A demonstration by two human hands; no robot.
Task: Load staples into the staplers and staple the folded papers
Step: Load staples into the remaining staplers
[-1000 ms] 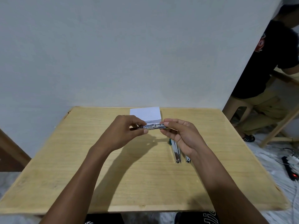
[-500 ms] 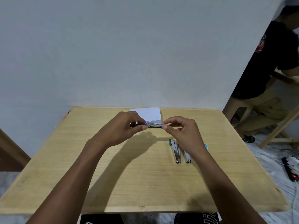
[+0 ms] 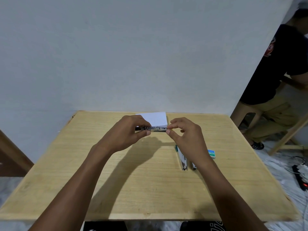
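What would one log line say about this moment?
left hand: holds stapler | right hand: pinches its end | spare staplers, staple box, folded papers: on table

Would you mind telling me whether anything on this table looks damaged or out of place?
Only the far left corner of the table, which looks chipped. The folded papers and staple box lie tidily, and nothing is spilled.

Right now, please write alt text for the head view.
The left hand grips a small metal stapler over a wooden table; the right hand pinches at its end. Folded paper, two more staplers and a staple box lie there.
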